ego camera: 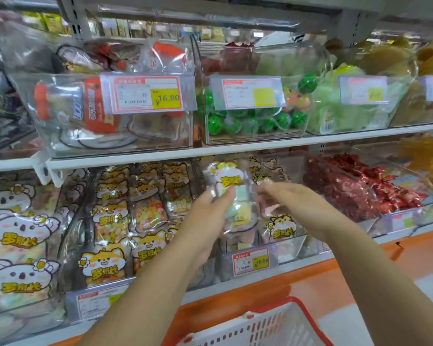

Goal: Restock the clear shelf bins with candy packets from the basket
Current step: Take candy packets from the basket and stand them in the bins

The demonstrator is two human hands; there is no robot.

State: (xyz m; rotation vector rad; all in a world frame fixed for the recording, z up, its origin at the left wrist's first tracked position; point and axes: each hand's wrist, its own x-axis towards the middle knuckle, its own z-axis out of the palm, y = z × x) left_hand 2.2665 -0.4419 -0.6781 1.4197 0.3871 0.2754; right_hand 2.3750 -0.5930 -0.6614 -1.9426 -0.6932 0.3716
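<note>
A clear candy packet [233,193] with a cartoon animal print and pastel sweets stands upright in front of a clear shelf bin [283,250] on the lower shelf. My left hand [208,221] holds the packet from the left, fingers against its side. From the right, my right hand [300,208] reaches in with fingers extended, touching the packet or its neighbour; the blur hides which. More packets of the same brand [283,228] sit inside that bin. At the bottom edge, a white basket [265,328] with a red rim shows only its top corner.
Left bins hold fox-print packets [145,208] and koala-print packets [20,236]. Red wrapped candies [355,186] fill the bin to the right. The upper shelf [210,151] carries bins of green ball candies [250,121] and bagged snacks. An orange ledge [310,278] runs below.
</note>
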